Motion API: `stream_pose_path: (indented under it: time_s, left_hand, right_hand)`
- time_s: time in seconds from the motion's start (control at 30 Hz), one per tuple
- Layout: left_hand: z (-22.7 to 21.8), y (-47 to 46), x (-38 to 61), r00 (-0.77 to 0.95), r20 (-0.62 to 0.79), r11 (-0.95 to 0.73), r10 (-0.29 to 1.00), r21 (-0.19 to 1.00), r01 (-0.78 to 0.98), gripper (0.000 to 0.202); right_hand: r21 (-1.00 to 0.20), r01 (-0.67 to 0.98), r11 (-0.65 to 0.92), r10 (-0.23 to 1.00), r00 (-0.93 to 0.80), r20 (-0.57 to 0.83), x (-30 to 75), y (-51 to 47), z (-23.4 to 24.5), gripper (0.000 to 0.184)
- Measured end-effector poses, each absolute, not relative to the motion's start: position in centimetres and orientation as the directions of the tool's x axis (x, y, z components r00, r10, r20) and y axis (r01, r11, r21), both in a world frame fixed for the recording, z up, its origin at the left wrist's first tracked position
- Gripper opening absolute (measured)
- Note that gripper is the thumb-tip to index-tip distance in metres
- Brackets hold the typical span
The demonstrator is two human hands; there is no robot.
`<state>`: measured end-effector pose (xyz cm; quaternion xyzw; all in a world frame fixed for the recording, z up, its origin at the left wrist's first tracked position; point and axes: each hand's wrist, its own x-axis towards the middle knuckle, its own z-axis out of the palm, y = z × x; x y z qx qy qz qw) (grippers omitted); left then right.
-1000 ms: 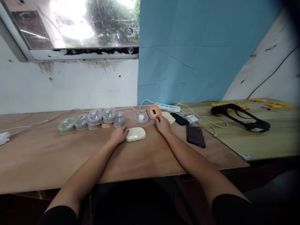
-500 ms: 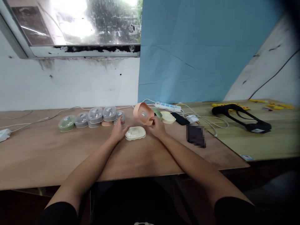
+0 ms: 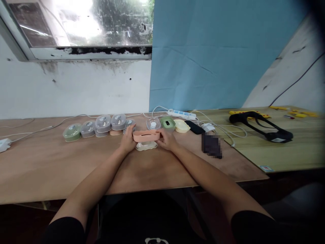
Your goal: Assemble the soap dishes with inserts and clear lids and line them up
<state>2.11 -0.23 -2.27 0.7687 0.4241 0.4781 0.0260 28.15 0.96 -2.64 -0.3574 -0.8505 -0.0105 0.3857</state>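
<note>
Both hands hold a peach-orange oval shell level, just above a cream oval base lying on the brown table. My left hand grips the shell's left end and my right hand grips its right end, fingers curled. Behind them sit a clear lid with a white knob, a green oval piece and a stack of cream oval pieces.
A row of grey and green lidded oval cases lines the back left, with white cables. A power strip, a black phone, a blurred dark item and a black strap lie to the right.
My right hand lifted the peach shell from the pile at the back and carried it left over the cream base. My left hand left the base and took hold of the shell's left end.
</note>
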Motion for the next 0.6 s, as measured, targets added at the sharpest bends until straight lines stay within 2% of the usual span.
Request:
stream_pose_path:
  time_s: [0.1, 0.2, 0.33, 0.43, 0.53, 0.6]
  left_hand:
    - [-2.1, -0.3, 2.1, 0.2, 0.701, -0.634, 0.685, 0.437, 0.638, 0.045]
    - [-1.9, -0.6, 2.2, 0.218, 0.645, -0.602, 0.733, 0.464, 0.65, 0.031]
    - [-1.6, -1.0, 2.3, 0.231, 0.592, -0.572, 0.772, 0.489, 0.659, 0.032]
    - [-1.5, -1.1, 2.3, 0.238, 0.604, -0.586, 0.761, 0.482, 0.651, 0.03]
    - [-1.5, -1.1, 2.2, 0.218, 0.609, -0.576, 0.762, 0.485, 0.658, 0.021]
    - [-1.5, -1.0, 2.1, 0.188, 0.616, -0.563, 0.765, 0.497, 0.66, 0.02]
  right_hand:
    - [-0.287, 0.618, 0.732, 0.619, -0.428, 0.658, 28.1, 0.8, -2.4, 0.043]
    - [-0.317, 0.605, 0.73, 0.627, -0.41, 0.662, 28.2, 0.7, -2.2, 0.046]
    - [-0.317, 0.595, 0.739, 0.622, -0.422, 0.659, 28.1, 0.7, -2.2, 0.047]
    - [-0.251, 0.625, 0.739, 0.602, -0.444, 0.664, 27.9, 0.8, -1.9, 0.048]
    - [-0.164, 0.783, 0.601, 0.604, -0.309, 0.735, 28.7, 1.0, -0.6, 0.05]
    - [-0.234, 0.895, 0.379, 0.628, -0.063, 0.776, 30.3, 1.3, 0.5, 0.05]
